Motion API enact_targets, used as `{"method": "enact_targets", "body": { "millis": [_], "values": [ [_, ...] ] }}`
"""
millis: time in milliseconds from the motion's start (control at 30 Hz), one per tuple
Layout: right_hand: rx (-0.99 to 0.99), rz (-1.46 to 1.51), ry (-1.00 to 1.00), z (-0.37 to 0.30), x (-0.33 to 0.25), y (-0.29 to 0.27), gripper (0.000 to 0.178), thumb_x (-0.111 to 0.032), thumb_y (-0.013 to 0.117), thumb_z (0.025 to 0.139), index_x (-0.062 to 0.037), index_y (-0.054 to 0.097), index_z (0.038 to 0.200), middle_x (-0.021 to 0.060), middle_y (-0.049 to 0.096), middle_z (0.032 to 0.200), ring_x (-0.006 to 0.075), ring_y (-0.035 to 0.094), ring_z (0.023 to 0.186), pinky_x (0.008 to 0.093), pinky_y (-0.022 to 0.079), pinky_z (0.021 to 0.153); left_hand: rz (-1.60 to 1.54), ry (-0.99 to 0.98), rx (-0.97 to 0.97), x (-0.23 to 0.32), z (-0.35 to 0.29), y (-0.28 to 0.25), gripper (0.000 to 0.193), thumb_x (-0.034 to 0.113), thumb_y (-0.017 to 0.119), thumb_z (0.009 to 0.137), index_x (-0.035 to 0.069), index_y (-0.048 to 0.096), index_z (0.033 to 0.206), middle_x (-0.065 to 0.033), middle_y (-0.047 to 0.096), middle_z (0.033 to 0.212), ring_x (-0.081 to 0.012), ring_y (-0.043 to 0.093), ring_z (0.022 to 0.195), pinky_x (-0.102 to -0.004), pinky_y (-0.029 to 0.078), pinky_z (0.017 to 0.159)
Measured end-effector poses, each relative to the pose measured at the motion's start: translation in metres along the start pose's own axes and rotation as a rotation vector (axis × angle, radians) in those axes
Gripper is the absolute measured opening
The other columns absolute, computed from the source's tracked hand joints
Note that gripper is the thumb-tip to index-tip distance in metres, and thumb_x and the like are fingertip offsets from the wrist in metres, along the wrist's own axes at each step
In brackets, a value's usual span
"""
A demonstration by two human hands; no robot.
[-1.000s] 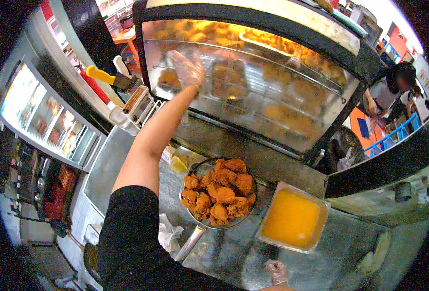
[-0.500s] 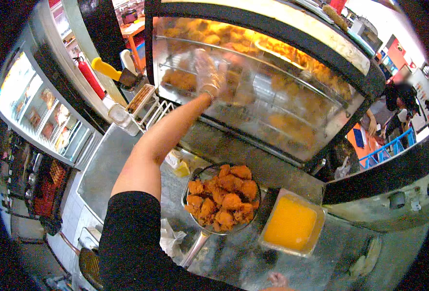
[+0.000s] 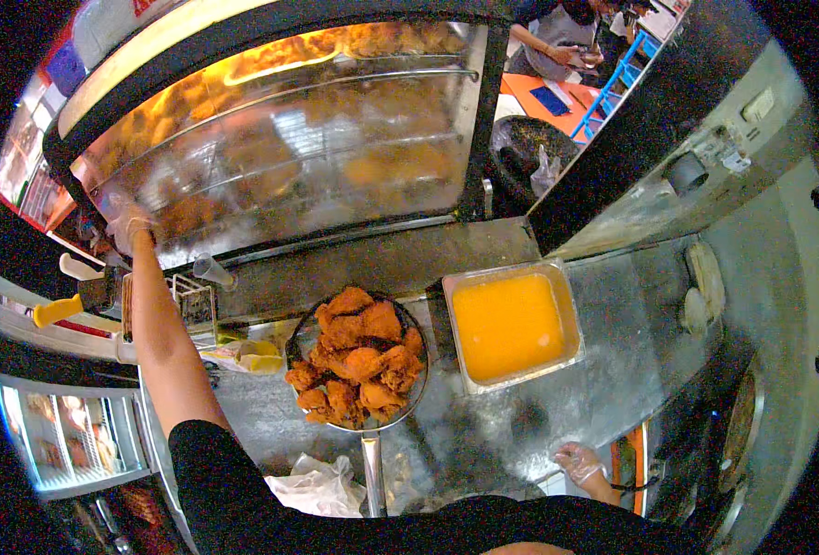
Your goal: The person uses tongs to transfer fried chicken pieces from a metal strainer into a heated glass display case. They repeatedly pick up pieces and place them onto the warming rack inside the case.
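Note:
My left hand (image 3: pixel 132 225), in a thin clear plastic glove, reaches to the lower left end of a glass-fronted display cabinet (image 3: pixel 270 166). Its fingers are smeared, so any grip there is unclear. Behind the steamy glass are fried pieces on racks. My right hand (image 3: pixel 579 461), also in a clear glove, hovers low over the counter's near side, its fingers loosely bent and apart with nothing in them. Between my arms, a round wire strainer (image 3: pixel 372 472) full of fried chicken (image 3: pixel 358 356) rests on the counter, its metal handle toward me.
Right of the strainer stands a metal pan of orange-yellow liquid (image 3: pixel 511 324). A white plastic bag (image 3: pixel 321 486) lies by the strainer's handle. A yellow-handled tool (image 3: pixel 58 311) and a wire rack (image 3: pixel 192 305) stand left. Beyond the cabinet, another person's hands (image 3: pixel 576 55) show.
My view has swung to the right. My left hand has shifted from the glass's left part to nearer its lower left end. My right hand shows more fully.

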State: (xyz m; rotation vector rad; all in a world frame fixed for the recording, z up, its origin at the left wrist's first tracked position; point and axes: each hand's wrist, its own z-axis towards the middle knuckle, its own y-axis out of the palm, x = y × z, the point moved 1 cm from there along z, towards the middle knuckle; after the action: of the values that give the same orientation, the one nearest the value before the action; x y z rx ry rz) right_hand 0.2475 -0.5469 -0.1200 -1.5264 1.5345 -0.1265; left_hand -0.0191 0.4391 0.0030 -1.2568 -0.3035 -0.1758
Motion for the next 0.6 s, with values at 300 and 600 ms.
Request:
{"method": "enact_targets", "body": {
  "millis": [300,600],
  "values": [
    [-0.031,-0.146,-0.122,0.023,0.001,0.006,0.041,-0.044,0.062,0.090,-0.0059,0.070,0.102,0.0171,0.069,0.095,0.0352,0.065,0.092,0.0435,0.050,0.084,0.027,0.665,-0.046,0.046,-0.109,-0.004,0.048,0.019,0.039,0.097,0.002,0.040,0.142,-0.0271,0.063,0.118,-0.0392,0.067,0.098,-0.0520,0.053,0.083],
    [0.086,-0.039,-0.208,0.055,-0.005,-0.027,0.037,-0.039,0.063,0.092,-0.0047,0.069,0.103,0.0114,0.071,0.092,0.0197,0.065,0.086,0.0353,0.050,0.079,-0.038,0.874,-0.116,0.015,-0.218,-0.114,0.047,0.031,0.030,0.106,0.013,0.037,0.149,-0.0184,0.041,0.150,-0.0334,0.049,0.131,-0.0390,0.040,0.109]
  ]
}}
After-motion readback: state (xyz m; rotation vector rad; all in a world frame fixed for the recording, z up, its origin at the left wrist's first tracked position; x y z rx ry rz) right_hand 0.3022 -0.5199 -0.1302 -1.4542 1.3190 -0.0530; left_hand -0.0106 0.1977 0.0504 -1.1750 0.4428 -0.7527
